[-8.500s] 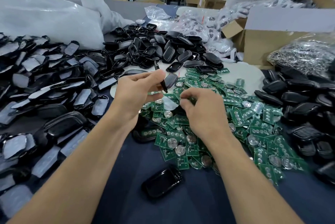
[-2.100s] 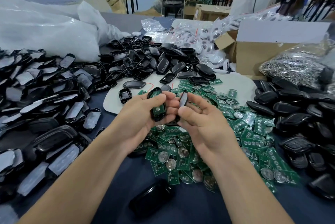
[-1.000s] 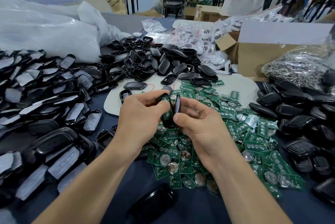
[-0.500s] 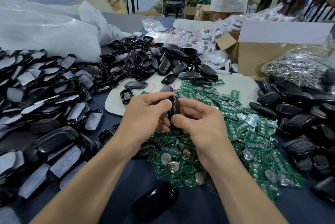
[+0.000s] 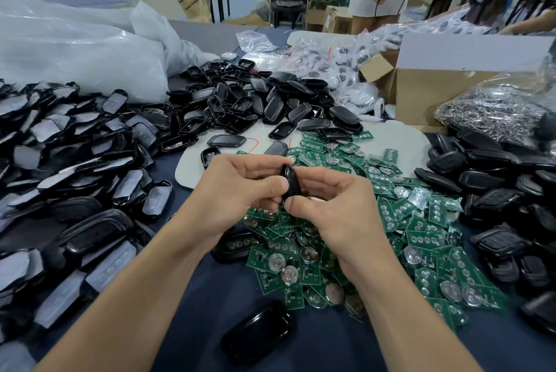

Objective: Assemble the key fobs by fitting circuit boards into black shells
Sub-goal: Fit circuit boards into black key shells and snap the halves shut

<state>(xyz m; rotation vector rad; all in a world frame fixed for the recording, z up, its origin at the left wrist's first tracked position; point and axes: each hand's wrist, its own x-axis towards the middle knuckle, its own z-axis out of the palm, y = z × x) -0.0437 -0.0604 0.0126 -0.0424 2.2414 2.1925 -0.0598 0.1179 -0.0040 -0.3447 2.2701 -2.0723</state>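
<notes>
L hand [image 5: 240, 191] & R hand [image 5: 340, 209] pinched my fob shell [image 5: 291, 183]; uneven press could've popped it onto PCBs [image 5: 308, 275] at 5 o'clock.

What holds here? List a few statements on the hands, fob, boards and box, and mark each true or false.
1. The left hand and right hand both hold the fob. True.
2. Green boards lie heaped under the hands. True.
3. The fob lies on the boards. False: it is held above them, edge up.
4. The box stands far left. False: it stands far right.
5. A lone shell lies between the forearms. True.
</notes>
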